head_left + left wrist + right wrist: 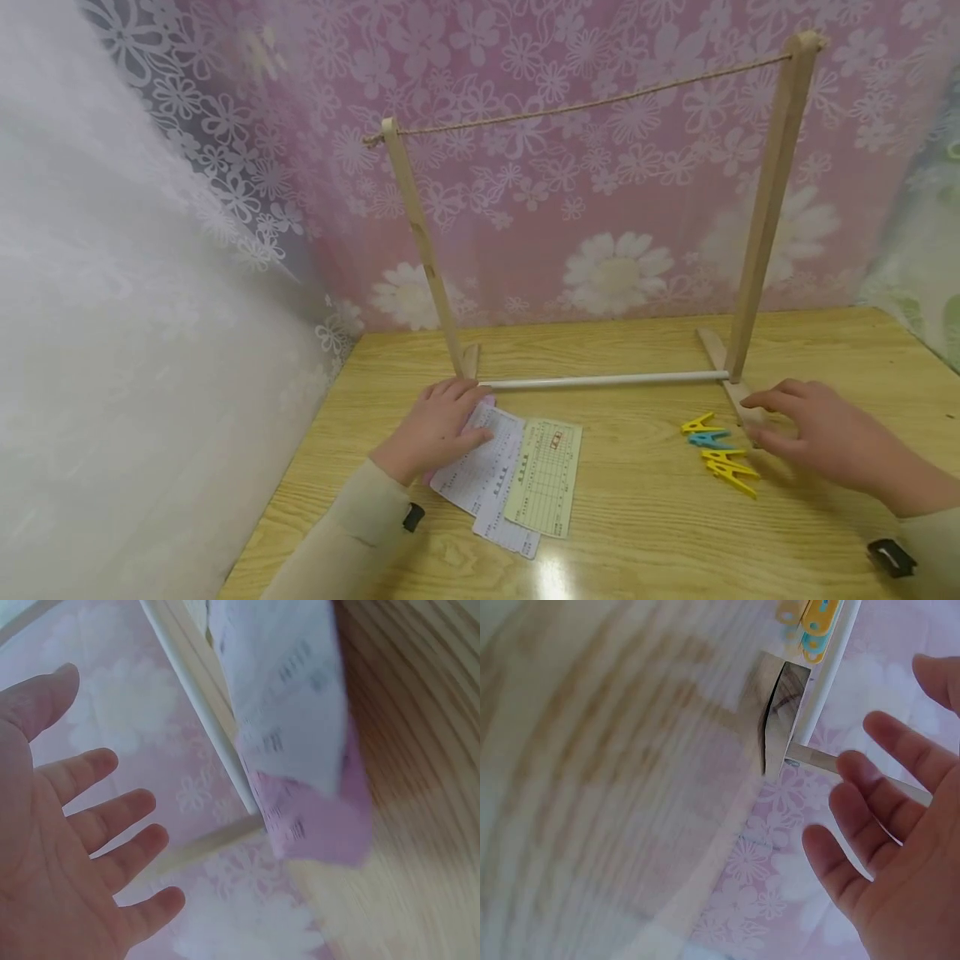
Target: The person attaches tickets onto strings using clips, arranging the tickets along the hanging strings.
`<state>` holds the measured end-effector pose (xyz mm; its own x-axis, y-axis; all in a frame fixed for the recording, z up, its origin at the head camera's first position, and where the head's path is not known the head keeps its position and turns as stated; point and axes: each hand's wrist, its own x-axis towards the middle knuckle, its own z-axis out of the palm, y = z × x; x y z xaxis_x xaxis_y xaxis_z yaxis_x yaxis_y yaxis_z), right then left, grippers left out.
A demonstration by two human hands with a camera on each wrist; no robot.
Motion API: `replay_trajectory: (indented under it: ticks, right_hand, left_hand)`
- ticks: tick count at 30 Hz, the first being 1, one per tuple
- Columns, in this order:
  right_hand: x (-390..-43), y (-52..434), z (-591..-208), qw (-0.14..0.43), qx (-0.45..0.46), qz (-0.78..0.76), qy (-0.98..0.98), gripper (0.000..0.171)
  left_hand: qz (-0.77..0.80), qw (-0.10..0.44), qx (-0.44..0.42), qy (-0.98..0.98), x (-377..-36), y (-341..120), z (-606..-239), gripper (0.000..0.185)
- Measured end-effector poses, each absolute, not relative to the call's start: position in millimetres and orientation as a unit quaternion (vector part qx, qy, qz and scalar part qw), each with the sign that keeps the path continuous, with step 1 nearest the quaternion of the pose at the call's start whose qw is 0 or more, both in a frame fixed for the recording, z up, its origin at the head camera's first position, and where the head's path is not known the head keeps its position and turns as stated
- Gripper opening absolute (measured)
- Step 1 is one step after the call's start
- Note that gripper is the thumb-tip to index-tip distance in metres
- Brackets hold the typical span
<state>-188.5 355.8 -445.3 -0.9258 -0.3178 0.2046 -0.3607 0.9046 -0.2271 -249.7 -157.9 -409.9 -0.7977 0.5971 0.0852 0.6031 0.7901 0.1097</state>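
One pink slip (487,403) mostly hidden under left hand (438,427), wrist views blurred

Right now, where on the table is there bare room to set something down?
Bare wood lies between the paper slips and the clothespins, in front of the white rod, and behind the rack toward the curtain. It is crowded under the left hand and by the right hand.

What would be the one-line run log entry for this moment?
left hand: open, on paper slips | right hand: open, beside clothespins | wooden rack: upright
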Motion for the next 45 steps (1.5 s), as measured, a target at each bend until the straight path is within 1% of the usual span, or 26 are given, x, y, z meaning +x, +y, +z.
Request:
replay_trajectory:
  ticks: [4,8,12,17,20,28,32,35,43,45]
  right_hand:
    - [-188.7,354.6,-450.1,0.08,0.199,0.141,-0.966,0.037]
    - [-187.1,354.3,-453.6,0.065,0.212,0.148,-0.964,0.036]
    - [-185.0,353.6,-452.7,0.025,0.203,0.162,-0.965,0.039]
    - [-183.5,353.1,-450.6,-0.048,0.18,0.179,-0.966,0.05]
    - [-182.3,354.0,-451.5,-0.073,0.183,0.183,-0.963,0.052]
    - [-180.2,358.0,-460.5,-0.072,0.221,0.194,-0.953,0.049]
    - [-179.8,357.4,-460.4,-0.076,0.219,0.177,-0.956,0.05]
    - [-180.4,357.6,-459.8,-0.082,0.214,0.178,-0.957,0.049]
    - [-179.7,358.9,-462.5,-0.082,0.231,0.185,-0.952,0.045]
    - [-179.5,358.2,-462.4,-0.079,0.227,0.186,-0.953,0.041]
  left_hand:
    - [-0.07,-0.003,-0.315,-0.946,-248.9,-148.7,-406.7,0.063]
    - [-0.079,-0.027,-0.322,-0.943,-248.8,-139.3,-403.1,0.064]
    - [-0.102,-0.061,-0.317,-0.941,-250.2,-128.9,-403.1,0.064]
    - [-0.128,-0.099,-0.315,-0.935,-255.1,-113.5,-408.7,0.066]
    - [-0.128,-0.117,-0.309,-0.935,-258.8,-104.5,-414.2,0.067]
    - [-0.124,-0.168,-0.272,-0.939,-265.0,-89.8,-426.1,0.071]
    - [-0.135,-0.201,-0.256,-0.936,-266.9,-86.3,-430.8,0.07]
    - [-0.136,-0.209,-0.251,-0.935,-268.3,-82.1,-434.8,0.067]
    - [-0.129,-0.203,-0.234,-0.942,-270.0,-75.9,-441.8,0.06]
    - [-0.13,-0.201,-0.23,-0.943,-270.6,-75.0,-442.6,0.058]
